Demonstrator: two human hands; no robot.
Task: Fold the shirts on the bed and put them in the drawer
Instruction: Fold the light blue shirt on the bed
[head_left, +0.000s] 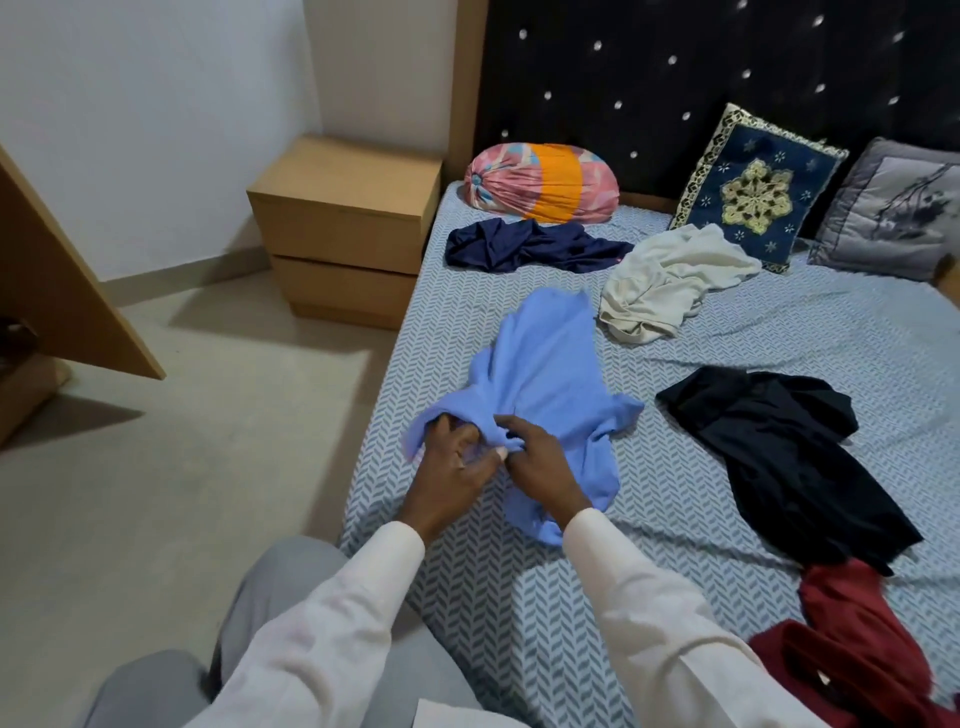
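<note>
A light blue shirt (550, 374) lies crumpled near the left edge of the bed (810, 332). My left hand (454, 460) and my right hand (535, 460) both pinch bunched fabric at its near end. Other shirts lie loose on the patterned sheet: a navy one (524, 247) by the head end, a cream one (670, 280), a black one (779, 452) to the right, and a dark red one (852, 644) at the near right. A wooden nightstand (345, 228) with two drawers, both closed, stands left of the bed.
A pink and orange bolster (540, 182), a blue embroidered cushion (758, 187) and a grey cushion (893, 208) rest against the dark headboard. A slanted wooden panel (67, 291) stands at the far left over bare tiled floor (182, 415).
</note>
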